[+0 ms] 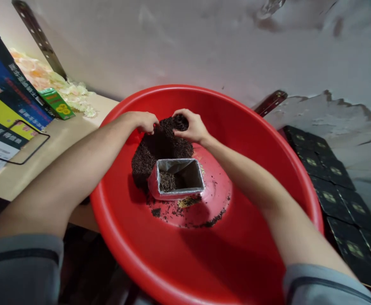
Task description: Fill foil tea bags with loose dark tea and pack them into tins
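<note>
Left of the red basin (252, 254), Chinese characters in white and pink are seen on printed boxes (17, 89) of blue, yellow and black, mostly too blurred to be read; one small green box (56, 103), marked with yellow flower-like shapes, is set beside them; right of the basin, at least eight black boxes (331, 197) are counted, each bearing a gold emblem, unreadable. Two metal brackets (41, 40) are noted on the wall beyond the basin. Inside the basin: one foil-lined container (187, 195), open-topped, partly filled with dark shreds; one dark shredded pile (144, 163) is heaped just behind and left of it; scattered bits are strewn on the basin floor. Over the pile, a clump (181, 123) is grasped between thumb and fingers by the right hand (194, 126); the left hand (146, 122) is curled at the pile's far edge; whether anything is gripped there cannot be told.
</note>
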{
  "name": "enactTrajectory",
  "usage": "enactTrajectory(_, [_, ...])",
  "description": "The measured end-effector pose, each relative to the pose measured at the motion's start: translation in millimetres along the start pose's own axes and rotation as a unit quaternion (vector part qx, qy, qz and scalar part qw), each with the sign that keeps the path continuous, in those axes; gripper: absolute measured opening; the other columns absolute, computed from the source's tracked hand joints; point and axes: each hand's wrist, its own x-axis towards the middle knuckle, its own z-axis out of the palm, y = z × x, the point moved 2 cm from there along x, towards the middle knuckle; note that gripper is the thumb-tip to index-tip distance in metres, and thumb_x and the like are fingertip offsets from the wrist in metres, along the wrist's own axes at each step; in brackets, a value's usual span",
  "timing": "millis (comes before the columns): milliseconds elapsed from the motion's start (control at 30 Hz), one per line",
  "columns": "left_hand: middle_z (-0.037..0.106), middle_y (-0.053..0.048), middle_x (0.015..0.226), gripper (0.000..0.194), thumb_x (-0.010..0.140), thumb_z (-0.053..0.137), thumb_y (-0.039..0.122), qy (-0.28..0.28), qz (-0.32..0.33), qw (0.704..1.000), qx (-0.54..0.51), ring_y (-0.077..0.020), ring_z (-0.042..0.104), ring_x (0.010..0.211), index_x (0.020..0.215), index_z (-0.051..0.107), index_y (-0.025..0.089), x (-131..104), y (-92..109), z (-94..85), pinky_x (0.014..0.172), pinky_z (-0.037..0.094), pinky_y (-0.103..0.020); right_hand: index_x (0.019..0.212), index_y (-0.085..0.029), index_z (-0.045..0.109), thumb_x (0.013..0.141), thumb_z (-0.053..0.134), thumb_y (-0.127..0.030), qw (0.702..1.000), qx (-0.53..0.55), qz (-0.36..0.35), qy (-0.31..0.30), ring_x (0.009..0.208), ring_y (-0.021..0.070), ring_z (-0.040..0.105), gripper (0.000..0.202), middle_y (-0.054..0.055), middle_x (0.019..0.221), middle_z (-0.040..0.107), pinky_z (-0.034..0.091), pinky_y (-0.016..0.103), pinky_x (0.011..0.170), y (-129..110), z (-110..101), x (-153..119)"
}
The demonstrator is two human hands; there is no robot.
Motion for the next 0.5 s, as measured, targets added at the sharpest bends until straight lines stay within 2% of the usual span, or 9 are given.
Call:
enactTrajectory(100, [0.084, -0.003, 0.121, 0.059, 0.093, 0.067, 0.031, -0.006, 0.001, 1.000, -0.004, -0.0240, 0.074, 0.116, 0.151, 0.072, 0.032, -6, 12, -3.3, 0.101, 0.053, -0.026, 0.128, -0.020, 0.070, 0.075, 0.076, -0.037, 0.998, 0.034, -0.050, -0.024, 0.110, 0.0269, 0.068, 0.055, 0.008, 0.122, 0.073, 0.054, 0.047, 0.105, -38, -38, -19])
enactTrajectory(200, [0.083, -0.003, 0.100, 0.043, 0.093, 0.065, 0.031, -0.029, 0.075, 0.992, -0.095, -0.0223, 0.076, 0.099, 0.131, 0.084, 0.028, -20, 35, -5.8, 0.087, 0.054, -0.025, 0.130, -0.021, 0.070, 0.075, 0.079, -0.035, 0.990, 0.007, -0.107, -0.091, 0.114, 0.0283, 0.066, 0.057, 0.009, 0.125, 0.069, 0.055, 0.047, 0.104, -87, -57, -48])
enactTrajectory(267, [0.080, -0.002, 0.087, 0.037, 0.088, 0.065, 0.026, -0.024, 0.145, 0.977, -0.154, -0.0204, 0.074, 0.085, 0.116, 0.089, 0.026, -30, 51, -5.7, 0.077, 0.053, -0.025, 0.133, -0.025, 0.071, 0.078, 0.081, -0.034, 0.980, -0.046, -0.124, -0.147, 0.123, 0.0308, 0.064, 0.057, 0.011, 0.136, 0.065, 0.055, 0.048, 0.106, -113, -57, -69])
enactTrajectory(333, [0.076, -0.001, 0.076, 0.032, 0.084, 0.064, 0.022, -0.020, 0.195, 0.964, -0.178, -0.0181, 0.069, 0.073, 0.102, 0.090, 0.026, -37, 63, -2.4, 0.070, 0.050, -0.025, 0.135, -0.029, 0.071, 0.086, 0.081, -0.037, 0.968, -0.096, -0.131, -0.192, 0.136, 0.0339, 0.057, 0.050, 0.012, 0.150, 0.058, 0.053, 0.050, 0.111, -129, -49, -88])
enactTrajectory(400, [0.072, -0.001, 0.069, 0.030, 0.084, 0.062, 0.023, -0.026, 0.218, 0.958, -0.184, -0.0164, 0.065, 0.066, 0.094, 0.090, 0.026, -38, 68, 3.0, 0.066, 0.048, -0.025, 0.134, -0.030, 0.072, 0.095, 0.077, -0.043, 0.960, -0.113, -0.143, -0.212, 0.147, 0.0356, 0.049, 0.040, 0.013, 0.159, 0.053, 0.052, 0.053, 0.115, -135, -38, -101])
enactTrajectory(500, [0.075, -0.001, 0.072, 0.031, 0.087, 0.061, 0.031, -0.027, 0.214, 0.959, -0.182, -0.0153, 0.065, 0.065, 0.097, 0.089, 0.025, -31, 64, 9.6, 0.065, 0.048, -0.024, 0.130, -0.026, 0.073, 0.106, 0.066, -0.044, 0.963, -0.079, -0.173, -0.189, 0.151, 0.0328, 0.047, 0.030, 0.015, 0.157, 0.053, 0.052, 0.052, 0.118, -130, -26, -110])
